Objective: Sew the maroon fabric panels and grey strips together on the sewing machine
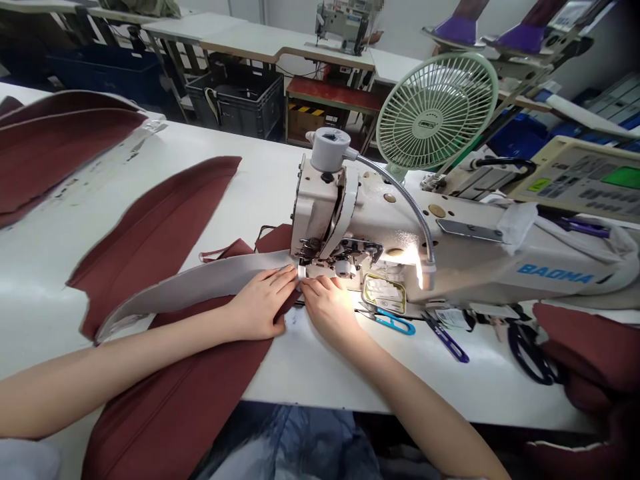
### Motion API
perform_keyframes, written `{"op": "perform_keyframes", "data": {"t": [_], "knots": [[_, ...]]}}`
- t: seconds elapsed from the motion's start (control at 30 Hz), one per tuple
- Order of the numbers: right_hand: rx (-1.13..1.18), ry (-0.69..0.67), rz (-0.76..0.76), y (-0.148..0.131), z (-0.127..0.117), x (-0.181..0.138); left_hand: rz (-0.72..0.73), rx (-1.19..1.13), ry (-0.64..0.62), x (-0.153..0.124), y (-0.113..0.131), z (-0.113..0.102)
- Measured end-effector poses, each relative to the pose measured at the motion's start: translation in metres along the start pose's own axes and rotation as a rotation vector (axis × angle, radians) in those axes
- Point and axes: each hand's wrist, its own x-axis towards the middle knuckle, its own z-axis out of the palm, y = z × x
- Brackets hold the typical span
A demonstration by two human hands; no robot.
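Observation:
My left hand (260, 303) and my right hand (325, 307) meet at the needle area of a white BAOMA industrial sewing machine (380, 227). Both sets of fingertips pinch a pale grey fabric strip (200, 287) just in front of the presser foot (345, 269). The strip curves away to the left, over a long maroon fabric panel (170, 413) that runs beneath my left forearm. Another maroon panel (155, 240) lies on the white table (45, 293) further back. The needle itself is hidden behind the machine's guard and my fingers.
Blue thread snips (395, 323) and purple snips (445, 339) lie by the machine's base. A maroon pile (593, 353) sits at the right. A green fan (435, 110), a gooseneck lamp (400, 190) and a control panel (580, 177) stand behind.

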Motion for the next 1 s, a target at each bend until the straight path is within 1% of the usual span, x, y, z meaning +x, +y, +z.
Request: {"op": "perform_keyframes", "data": {"t": [0.17,0.4,0.53,0.8,1.0], "knots": [[-0.027,0.007,0.048,-0.001,0.003,0.003,0.064,-0.023,0.013,0.01,-0.017,-0.003],[-0.003,-0.054,0.144,-0.001,-0.004,0.009,0.108,-0.043,0.054,0.023,-0.037,-0.005],[-0.019,-0.053,0.171,0.0,-0.005,0.011,0.146,-0.04,0.079,0.029,-0.044,-0.006],[-0.049,-0.006,0.147,0.001,-0.005,0.012,0.159,-0.017,0.114,0.029,-0.045,-0.006],[-0.013,0.009,0.152,0.0,-0.005,0.011,0.181,-0.014,0.118,0.024,-0.044,-0.002]]}}
